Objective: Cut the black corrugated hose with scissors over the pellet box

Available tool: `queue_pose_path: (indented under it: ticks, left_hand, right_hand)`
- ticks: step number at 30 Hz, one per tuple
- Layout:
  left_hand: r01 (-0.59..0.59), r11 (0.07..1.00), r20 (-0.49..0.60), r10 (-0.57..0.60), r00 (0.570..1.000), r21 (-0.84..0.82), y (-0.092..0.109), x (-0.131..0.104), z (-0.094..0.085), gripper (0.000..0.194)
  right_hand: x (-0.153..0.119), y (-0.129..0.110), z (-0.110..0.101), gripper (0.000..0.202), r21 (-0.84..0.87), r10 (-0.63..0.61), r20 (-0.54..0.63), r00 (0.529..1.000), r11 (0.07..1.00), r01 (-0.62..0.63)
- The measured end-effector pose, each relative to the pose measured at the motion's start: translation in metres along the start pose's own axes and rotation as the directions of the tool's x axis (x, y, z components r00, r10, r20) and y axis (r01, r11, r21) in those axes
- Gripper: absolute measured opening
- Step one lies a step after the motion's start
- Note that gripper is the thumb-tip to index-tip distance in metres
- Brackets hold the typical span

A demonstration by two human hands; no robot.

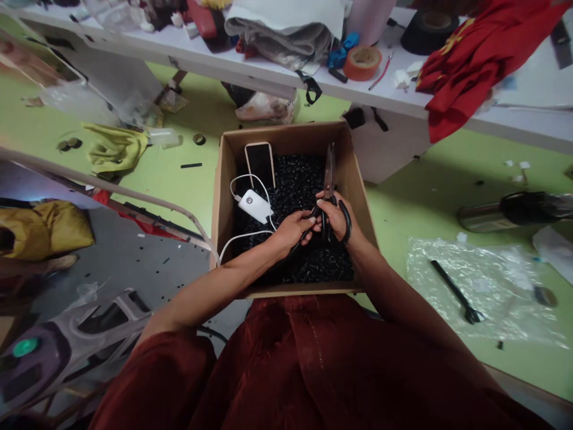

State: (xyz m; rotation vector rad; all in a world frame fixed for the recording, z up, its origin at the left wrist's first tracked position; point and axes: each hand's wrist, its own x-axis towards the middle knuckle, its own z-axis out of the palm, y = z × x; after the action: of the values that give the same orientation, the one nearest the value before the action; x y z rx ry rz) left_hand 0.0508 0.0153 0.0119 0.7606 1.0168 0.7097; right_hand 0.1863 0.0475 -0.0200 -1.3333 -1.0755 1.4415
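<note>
The room is lit softly, not very bright. The plastic sheet (483,286) has shiny spots. It is dark inside the box (364,209) and under the white table (268,74). Things near the sides look blurry and stretched. The middle is a bit clearer.

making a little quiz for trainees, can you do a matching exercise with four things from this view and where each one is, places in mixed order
Things
1. scissors
2. white device
3. orange tape roll
4. metal flask

Places
a. on the white table
b. lying on the green surface
c. held in the right hand
d. inside the cardboard box, with a white cable attached

Right pairs: 1-c, 2-d, 3-a, 4-b
</note>
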Motion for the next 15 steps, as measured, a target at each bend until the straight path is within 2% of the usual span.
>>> queue_pose_path:
  ticks: [4,8,10,15]
  left_hand:
    - [-0.055,0.977,-0.069,0.071,0.995,0.204,0.007,0.010,-0.020,0.020]
    - [-0.123,0.975,-0.106,0.145,0.984,0.187,0.020,0.014,-0.039,0.030]
    - [-0.129,0.979,-0.102,0.146,0.984,0.157,0.026,0.014,-0.044,0.030]
    - [-0.148,0.980,-0.124,0.165,0.978,0.134,0.038,0.014,-0.050,0.040]
  right_hand:
    - [-0.001,-0.004,-0.003,0.029,-0.171,-0.093,-0.029,0.995,0.982,0.086]
    - [0.001,-0.003,-0.009,0.036,-0.297,-0.223,-0.013,0.975,0.932,0.209]
    - [0.002,-0.001,-0.011,0.037,-0.318,-0.222,0.008,0.975,0.924,0.212]
    - [0.001,-0.005,-0.009,0.038,-0.417,-0.111,0.068,0.991,0.900,0.129]
